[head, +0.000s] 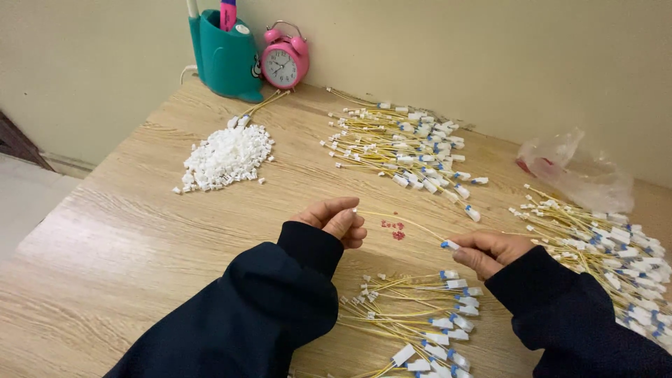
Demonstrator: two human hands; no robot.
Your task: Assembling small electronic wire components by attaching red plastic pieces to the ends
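While you hold the yellow wire (402,220) stretched between both hands above the desk (140,238), note the grip at each end. Your left hand (334,220) is closed narrow, thumb and fingertips pinched on the wire's small white tip. Your right hand (488,252) is likewise closed, pinching the end that carries the white connector with the blue mark (450,245). The wire runs near-level, slightly higher at the left, clear of the desk surface.

Observations on surroundings:
- A heap of loose white housings (227,157) lies far left, well apart from both hands.
- One bundle of finished wires (406,147) lies at the far centre, a second (602,245) at the right, touching or just beside your right wrist, and a third (420,315) near, between your sleeves.
- Small red bits (393,229) sit on the desk just under the wire.
- A pink alarm clock (285,59), a teal pen holder (224,59) and a clear plastic bag (574,171) stand at the far edge.

Recommendations, as judgement only: keep the pinch close to each tip so the thin wire does not bow or twist; hold the connector by its body, not by the lead. Keep your right sleeve from dragging through the right-hand bundle, which looks easily tangled. Whether the left tip is bare or already capped cannot be told at this size.
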